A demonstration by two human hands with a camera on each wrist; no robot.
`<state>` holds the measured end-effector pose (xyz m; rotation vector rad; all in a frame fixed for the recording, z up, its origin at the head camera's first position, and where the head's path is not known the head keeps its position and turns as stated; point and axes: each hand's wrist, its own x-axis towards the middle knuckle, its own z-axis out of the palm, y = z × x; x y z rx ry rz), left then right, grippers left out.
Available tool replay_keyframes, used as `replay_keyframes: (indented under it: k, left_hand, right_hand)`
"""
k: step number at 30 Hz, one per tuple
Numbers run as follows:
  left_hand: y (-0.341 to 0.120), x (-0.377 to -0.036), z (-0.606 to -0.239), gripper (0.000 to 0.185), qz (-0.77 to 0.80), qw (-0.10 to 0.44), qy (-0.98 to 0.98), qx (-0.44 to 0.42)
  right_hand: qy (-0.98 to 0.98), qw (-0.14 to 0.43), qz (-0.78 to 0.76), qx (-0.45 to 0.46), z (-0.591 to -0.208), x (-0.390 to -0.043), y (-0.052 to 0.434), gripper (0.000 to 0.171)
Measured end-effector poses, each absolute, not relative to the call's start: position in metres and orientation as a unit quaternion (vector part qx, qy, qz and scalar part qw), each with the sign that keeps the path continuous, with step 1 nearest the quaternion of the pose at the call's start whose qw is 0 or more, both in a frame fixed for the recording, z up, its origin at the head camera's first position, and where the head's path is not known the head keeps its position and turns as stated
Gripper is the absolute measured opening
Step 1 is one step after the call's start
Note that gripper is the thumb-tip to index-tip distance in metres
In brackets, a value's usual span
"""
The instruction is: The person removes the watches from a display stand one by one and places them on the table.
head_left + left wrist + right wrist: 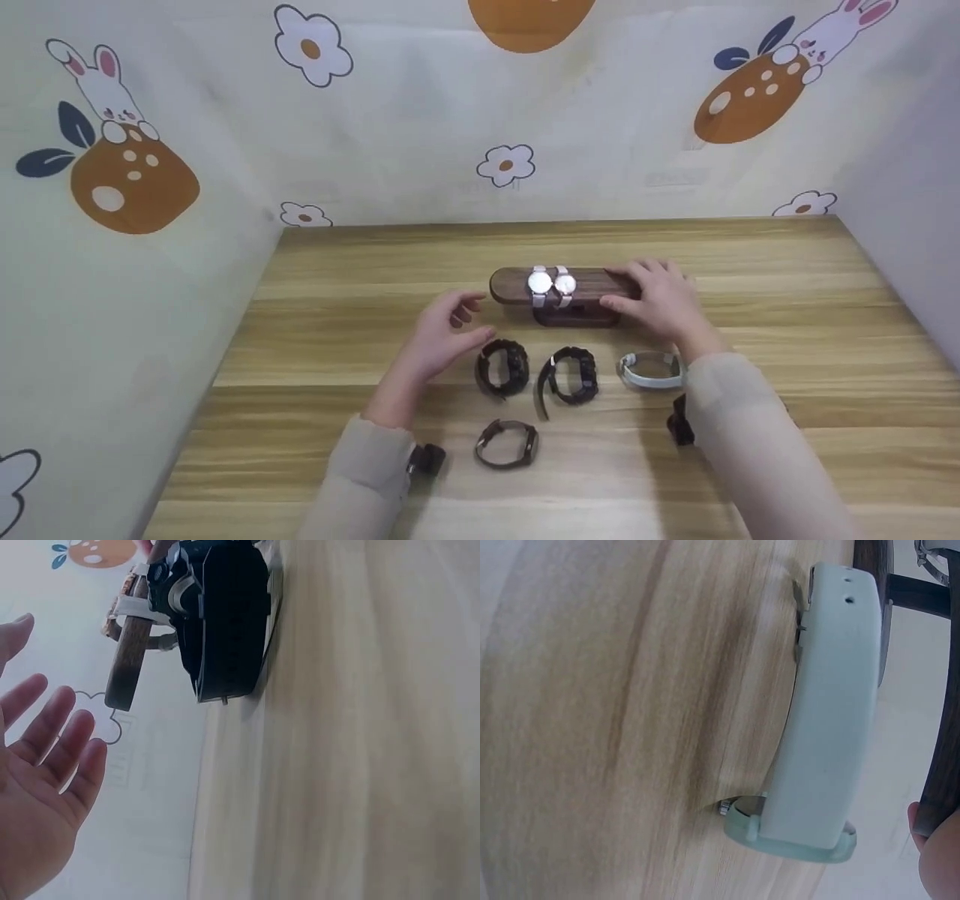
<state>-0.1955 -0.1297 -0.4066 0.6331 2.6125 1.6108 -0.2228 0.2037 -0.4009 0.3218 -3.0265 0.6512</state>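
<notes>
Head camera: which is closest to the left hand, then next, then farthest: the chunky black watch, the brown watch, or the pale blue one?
1. Chunky black watch, just right of the left hand.
2. Brown watch, nearer the person.
3. Pale blue watch, far right.

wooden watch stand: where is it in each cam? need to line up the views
Head: wooden watch stand at table centre, two white-faced watches on it, right hand resting on its right end.
Left wrist: top left, seen end-on as a brown bar behind the black watch.
Right wrist: dark strip at the right edge, past the pale watch.
Shared landmark: the wood-grain table.
</notes>
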Motion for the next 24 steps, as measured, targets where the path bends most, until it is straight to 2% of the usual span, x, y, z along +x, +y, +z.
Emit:
replay_keyframes:
  k: [9, 24]
  left_hand:
    - [-0.124, -0.208, -0.4, 0.056, 0.526, 0.028, 0.828, 0.194]
    - [-0.107, -0.221, -0.394, 0.06, 0.469, 0.023, 0.855, 0.221]
  right_hand:
    - [-0.974, 0.014, 0.207, 0.093, -0.4, -0.223, 0.202, 0.066]
    - [-0.973, 0.015, 0.208, 0.099, -0.402, -0.224, 0.203, 0.067]
